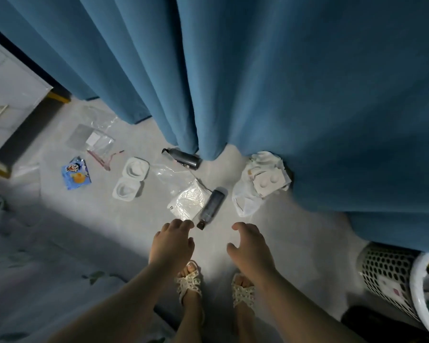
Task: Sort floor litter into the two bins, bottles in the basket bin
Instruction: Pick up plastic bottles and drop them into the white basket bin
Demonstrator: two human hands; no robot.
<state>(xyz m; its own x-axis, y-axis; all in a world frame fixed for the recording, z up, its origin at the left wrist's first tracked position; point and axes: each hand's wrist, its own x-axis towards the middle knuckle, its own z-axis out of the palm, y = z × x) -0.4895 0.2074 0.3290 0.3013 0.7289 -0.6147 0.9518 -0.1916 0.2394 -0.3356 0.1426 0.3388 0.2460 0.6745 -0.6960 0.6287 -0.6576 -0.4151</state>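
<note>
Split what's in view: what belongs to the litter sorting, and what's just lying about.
Belongs to the job: near bottle, far bottle, foil pouch, clear bags, blue wrapper, white clamshell tray, crumpled white bag, basket bin, left hand, right hand.

Just there: blue curtain, white cabinet, leaf-print fabric, sandals.

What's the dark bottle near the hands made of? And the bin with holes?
Near bottle: probably plastic, maybe glass; dark and smooth, with a faint shine. Bin: likely hard white plastic, matte; its wall is moulded in rows of holes.
</note>
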